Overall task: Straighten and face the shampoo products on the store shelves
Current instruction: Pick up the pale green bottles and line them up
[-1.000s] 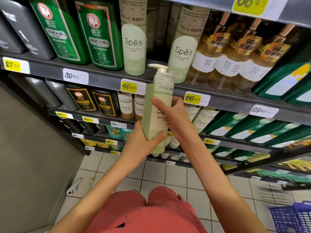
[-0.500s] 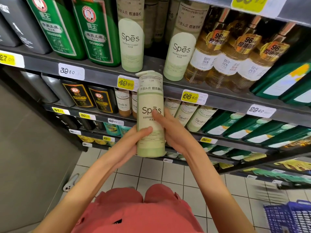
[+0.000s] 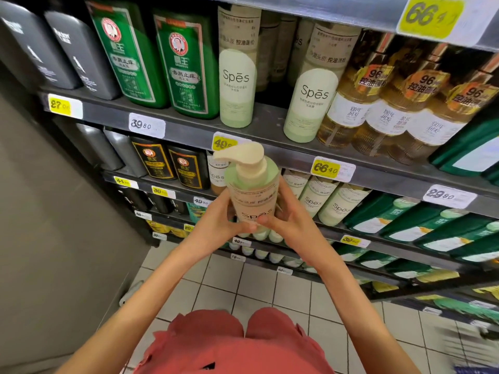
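Head view: my left hand (image 3: 216, 225) and right hand (image 3: 293, 225) grip the bottle (image 3: 253, 197), label facing me. Next, probably, up onto the shelf (image 3: 267, 124) above.

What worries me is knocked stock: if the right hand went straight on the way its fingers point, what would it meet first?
The right hand grips the Spes pump bottle, so that comes first; behind it probably the shelved Spes bottles, depth unclear.

Bright even store light; wide-angle edge bending; lower-right corner motion-blurred; mild overall softness.
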The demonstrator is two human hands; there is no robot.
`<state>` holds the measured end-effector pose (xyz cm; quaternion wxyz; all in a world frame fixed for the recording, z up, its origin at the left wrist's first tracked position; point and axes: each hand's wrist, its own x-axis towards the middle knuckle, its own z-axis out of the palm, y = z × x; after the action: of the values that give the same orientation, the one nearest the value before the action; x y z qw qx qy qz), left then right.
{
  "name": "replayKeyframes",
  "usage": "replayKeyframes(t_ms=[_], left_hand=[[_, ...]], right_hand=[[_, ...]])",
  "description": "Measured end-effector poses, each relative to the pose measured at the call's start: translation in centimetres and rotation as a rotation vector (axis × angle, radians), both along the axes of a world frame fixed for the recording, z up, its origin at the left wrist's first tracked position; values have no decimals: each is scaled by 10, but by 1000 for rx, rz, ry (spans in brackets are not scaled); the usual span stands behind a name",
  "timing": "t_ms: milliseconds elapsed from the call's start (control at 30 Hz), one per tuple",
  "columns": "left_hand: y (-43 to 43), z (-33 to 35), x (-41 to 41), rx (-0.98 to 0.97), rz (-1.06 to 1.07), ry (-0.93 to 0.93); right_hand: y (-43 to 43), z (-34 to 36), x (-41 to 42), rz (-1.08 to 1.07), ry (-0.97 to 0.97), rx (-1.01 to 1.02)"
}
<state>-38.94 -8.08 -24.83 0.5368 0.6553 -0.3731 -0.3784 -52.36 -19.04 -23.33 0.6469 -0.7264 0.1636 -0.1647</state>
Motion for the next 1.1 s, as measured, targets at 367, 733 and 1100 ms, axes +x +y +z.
replayKeyframes(t_ms=[367,733,1100], left_hand=[[32,37,0,124,-130,91],[36,61,-13,185,-97,426],[-6,53,-28,32,180,-240]], right_hand=[[-1,26,8,40,218,138],[5,39,20,91,396,329],[3,38,3,-186,17,395]])
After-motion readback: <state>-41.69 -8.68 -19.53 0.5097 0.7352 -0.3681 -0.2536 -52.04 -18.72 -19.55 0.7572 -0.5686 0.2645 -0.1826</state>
